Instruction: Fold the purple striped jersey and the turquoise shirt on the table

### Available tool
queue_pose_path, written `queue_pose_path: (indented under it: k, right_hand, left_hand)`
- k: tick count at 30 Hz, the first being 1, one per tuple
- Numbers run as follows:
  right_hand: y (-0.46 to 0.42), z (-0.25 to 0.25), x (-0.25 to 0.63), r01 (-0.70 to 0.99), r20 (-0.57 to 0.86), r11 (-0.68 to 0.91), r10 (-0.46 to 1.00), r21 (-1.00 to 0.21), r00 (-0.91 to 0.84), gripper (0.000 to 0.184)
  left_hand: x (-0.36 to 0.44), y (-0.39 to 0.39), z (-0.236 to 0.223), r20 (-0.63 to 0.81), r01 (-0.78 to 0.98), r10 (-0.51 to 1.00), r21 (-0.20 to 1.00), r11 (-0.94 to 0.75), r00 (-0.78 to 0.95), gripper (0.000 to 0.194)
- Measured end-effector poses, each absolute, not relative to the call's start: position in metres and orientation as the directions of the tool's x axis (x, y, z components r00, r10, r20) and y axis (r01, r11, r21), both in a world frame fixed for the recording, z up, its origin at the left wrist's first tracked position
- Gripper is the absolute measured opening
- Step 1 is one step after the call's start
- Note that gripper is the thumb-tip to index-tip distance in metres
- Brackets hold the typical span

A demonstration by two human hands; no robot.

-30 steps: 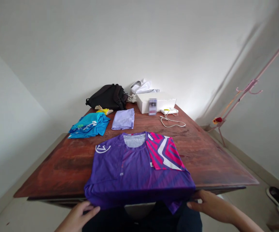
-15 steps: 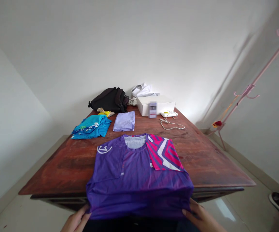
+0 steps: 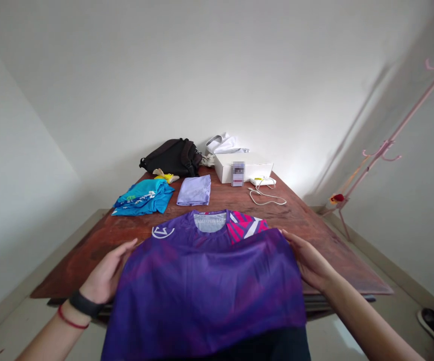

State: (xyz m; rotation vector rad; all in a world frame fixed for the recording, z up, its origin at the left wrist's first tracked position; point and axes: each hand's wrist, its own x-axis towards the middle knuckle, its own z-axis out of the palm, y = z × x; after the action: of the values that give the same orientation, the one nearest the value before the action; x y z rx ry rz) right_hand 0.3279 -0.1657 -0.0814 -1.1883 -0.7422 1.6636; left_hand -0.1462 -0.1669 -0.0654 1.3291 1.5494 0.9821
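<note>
A purple T-shirt (image 3: 209, 291) with a pink and white sleeve lies at the front of the table. Its lower part is lifted up over the chest, while the collar and shoulders stay flat. At the shirt's left side, my left hand (image 3: 107, 271) is closed on the raised cloth, its fingertips partly hidden. My right hand (image 3: 307, 258) grips the raised edge on the other side, thumb on top. The front of the shirt hangs past the near table edge.
On the wooden table (image 3: 337, 260) are folded blue clothing (image 3: 144, 197), folded lavender cloth (image 3: 194, 190), a black bag (image 3: 168, 158), a white box (image 3: 254, 170) and a white device with a cable (image 3: 262, 181). A pink stand (image 3: 380, 150) stands at the right.
Both hands have moved up and forward from the near edge, bringing the shirt's lower part over its chest. The sleeves are now largely covered.
</note>
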Motion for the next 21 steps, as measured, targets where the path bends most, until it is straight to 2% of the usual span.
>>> queue_pose_path:
  k: [3,5,7,9,11,13,15,17,21]
  right_hand:
    - [-0.139,-0.097,0.327,-0.265,-0.293,-0.275,0.956,-0.924,0.028,0.034]
    - [-0.132,-0.114,0.332,-0.112,-0.196,-0.18,0.969,-0.977,0.154,0.043]
    - [-0.136,-0.13,0.34,0.091,-0.052,-0.072,0.977,-0.993,0.205,0.049]
    - [-0.147,-0.137,0.348,0.335,0.11,0.061,0.986,-0.94,0.128,0.047]
    - [-0.161,-0.136,0.353,0.574,0.195,0.179,0.98,-0.799,-0.035,0.04]
    - [-0.172,-0.132,0.354,0.73,0.174,0.251,0.968,-0.636,-0.181,0.034]
    - [-0.179,-0.127,0.355,0.793,0.117,0.28,0.959,-0.541,-0.259,0.033]
    - [-0.181,-0.124,0.355,0.814,0.095,0.303,0.95,-0.495,-0.296,0.037]
    - [-0.178,-0.121,0.362,0.776,0.118,0.388,0.916,-0.497,-0.383,0.052]
  left_hand:
    - [-0.141,-0.145,-0.074,-0.287,0.03,0.955,0.957,0.29,-0.07,0.049]
    - [-0.143,-0.143,-0.084,-0.288,-0.075,0.95,0.957,0.281,-0.117,0.052]
    - [-0.149,-0.149,-0.094,-0.136,0.062,0.975,0.987,0.149,-0.177,0.061]
    - [-0.157,-0.16,-0.101,0.069,0.343,0.988,0.939,-0.018,-0.138,0.065]
    - [-0.163,-0.169,-0.107,0.207,0.606,0.978,0.775,-0.18,0.026,0.06]
    - [-0.166,-0.175,-0.11,0.215,0.749,0.949,0.583,-0.315,0.232,0.052]
    - [-0.166,-0.177,-0.114,0.164,0.8,0.919,0.453,-0.394,0.36,0.047]
    - [-0.168,-0.176,-0.118,0.129,0.822,0.905,0.382,-0.423,0.406,0.043]
    - [-0.179,-0.17,-0.126,0.127,0.827,0.874,0.286,-0.484,0.468,0.043]
